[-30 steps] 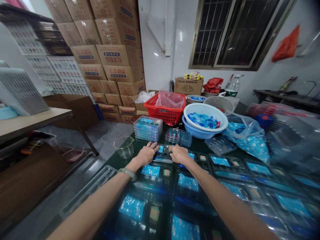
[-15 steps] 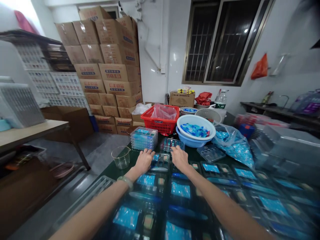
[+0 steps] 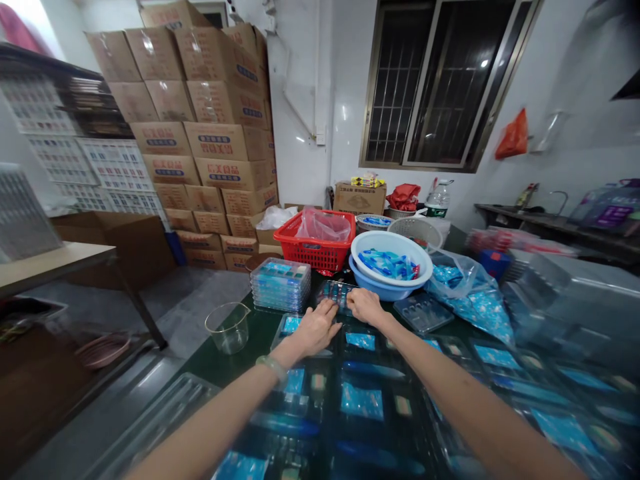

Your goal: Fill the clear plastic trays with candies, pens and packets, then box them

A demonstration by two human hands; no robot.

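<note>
Standing here, I count one left hand (image 3: 316,331) and one right hand (image 3: 365,307) on the surface, one red basket (image 3: 300,252), one white bowl (image 3: 390,241) nested inside one blue bowl (image 3: 370,290), one clear measuring jug (image 3: 230,330), one stack of clear trays (image 3: 280,287), one water bottle (image 3: 439,200), one barred window (image 3: 440,87) and one orange bag (image 3: 513,137). The cardboard boxes (image 3: 210,140) at far left are too many to count exactly.

You're right inside a packing room now: cartons (image 3: 210,127) piled high against the wall, a red basket (image 3: 314,243), plastic trays (image 3: 280,285) crowding the whole surface (image 3: 220,353).
</note>
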